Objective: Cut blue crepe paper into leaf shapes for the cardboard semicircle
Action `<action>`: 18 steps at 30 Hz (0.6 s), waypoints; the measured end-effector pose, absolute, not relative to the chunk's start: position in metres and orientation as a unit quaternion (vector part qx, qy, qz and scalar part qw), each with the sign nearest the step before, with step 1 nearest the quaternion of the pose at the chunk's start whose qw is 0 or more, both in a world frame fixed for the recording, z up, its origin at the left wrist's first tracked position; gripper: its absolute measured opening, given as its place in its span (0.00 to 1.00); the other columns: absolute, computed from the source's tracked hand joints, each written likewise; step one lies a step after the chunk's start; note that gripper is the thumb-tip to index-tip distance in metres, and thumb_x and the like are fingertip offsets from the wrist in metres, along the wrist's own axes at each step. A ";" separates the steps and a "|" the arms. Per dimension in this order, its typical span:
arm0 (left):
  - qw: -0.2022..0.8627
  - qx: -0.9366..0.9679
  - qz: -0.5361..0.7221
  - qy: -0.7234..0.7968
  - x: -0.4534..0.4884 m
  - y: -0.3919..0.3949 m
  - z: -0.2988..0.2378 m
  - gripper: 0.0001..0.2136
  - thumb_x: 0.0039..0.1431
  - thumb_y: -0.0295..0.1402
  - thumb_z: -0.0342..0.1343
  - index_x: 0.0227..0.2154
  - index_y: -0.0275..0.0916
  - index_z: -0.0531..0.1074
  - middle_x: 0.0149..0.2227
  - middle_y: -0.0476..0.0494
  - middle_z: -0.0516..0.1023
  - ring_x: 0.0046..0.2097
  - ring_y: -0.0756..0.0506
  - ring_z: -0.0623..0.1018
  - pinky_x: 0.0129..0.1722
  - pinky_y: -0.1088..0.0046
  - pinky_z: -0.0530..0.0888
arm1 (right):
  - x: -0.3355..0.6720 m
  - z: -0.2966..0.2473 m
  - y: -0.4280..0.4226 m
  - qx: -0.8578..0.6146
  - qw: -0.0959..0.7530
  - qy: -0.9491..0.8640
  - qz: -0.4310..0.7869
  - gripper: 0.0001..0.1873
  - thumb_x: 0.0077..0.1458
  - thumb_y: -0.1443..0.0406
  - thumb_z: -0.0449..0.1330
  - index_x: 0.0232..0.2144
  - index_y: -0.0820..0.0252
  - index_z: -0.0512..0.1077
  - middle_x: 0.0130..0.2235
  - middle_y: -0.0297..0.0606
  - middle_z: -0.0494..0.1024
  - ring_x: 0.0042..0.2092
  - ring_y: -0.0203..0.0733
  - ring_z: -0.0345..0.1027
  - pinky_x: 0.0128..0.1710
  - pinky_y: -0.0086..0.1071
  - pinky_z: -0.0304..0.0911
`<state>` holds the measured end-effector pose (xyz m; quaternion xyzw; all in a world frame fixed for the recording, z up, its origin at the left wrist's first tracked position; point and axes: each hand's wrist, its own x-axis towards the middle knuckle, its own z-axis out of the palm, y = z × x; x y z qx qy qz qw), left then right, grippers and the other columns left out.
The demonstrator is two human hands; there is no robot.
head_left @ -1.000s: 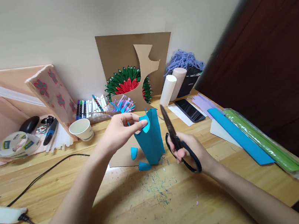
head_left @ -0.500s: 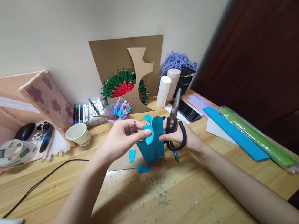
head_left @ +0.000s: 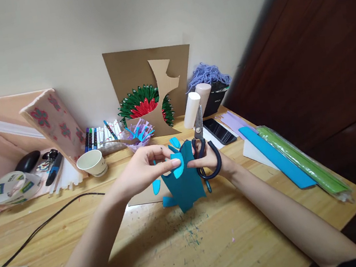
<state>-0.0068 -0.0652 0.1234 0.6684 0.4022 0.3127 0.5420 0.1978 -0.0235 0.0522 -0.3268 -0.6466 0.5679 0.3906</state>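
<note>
My left hand (head_left: 149, 166) pinches a small rounded blue paper piece (head_left: 178, 169) between thumb and fingers. Just right of it, my right hand (head_left: 213, 159) is closed on a larger cut sheet of blue paper (head_left: 186, 188), its thumb on the sheet's upper right edge. The same hand also keeps hold of dark-handled scissors (head_left: 198, 126), blades pointing up. Small blue cut pieces lie around: one petal-shaped scrap (head_left: 156, 186) below my left hand and another scrap (head_left: 168, 201) by the sheet's lower left. A flat board (head_left: 143, 196) is partly covered by my left hand and the paper.
Behind stand a brown board (head_left: 128, 67) with a green and red paper fan, a bowl of paper strips (head_left: 138, 135), markers (head_left: 101, 136) and a paper cup (head_left: 92, 163). To the right are a phone (head_left: 219, 131), blue paper (head_left: 277, 156) and a green roll (head_left: 302, 161).
The larger blue sheet has swung out and shows more of its face below my hands. The scissors have tipped more upright. My left hand stays closed on the small piece.
</note>
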 end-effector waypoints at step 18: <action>0.413 0.590 0.524 0.455 -0.021 -0.049 0.110 0.11 0.51 0.41 0.58 0.29 0.37 0.71 0.29 0.48 0.75 0.33 0.50 0.73 0.36 0.76 0.68 | 0.219 0.047 -0.038 -0.256 0.327 -0.666 0.619 0.19 0.32 0.58 0.71 0.21 0.60 0.67 0.25 0.33 0.69 0.27 0.36 0.63 0.27 0.31 0.62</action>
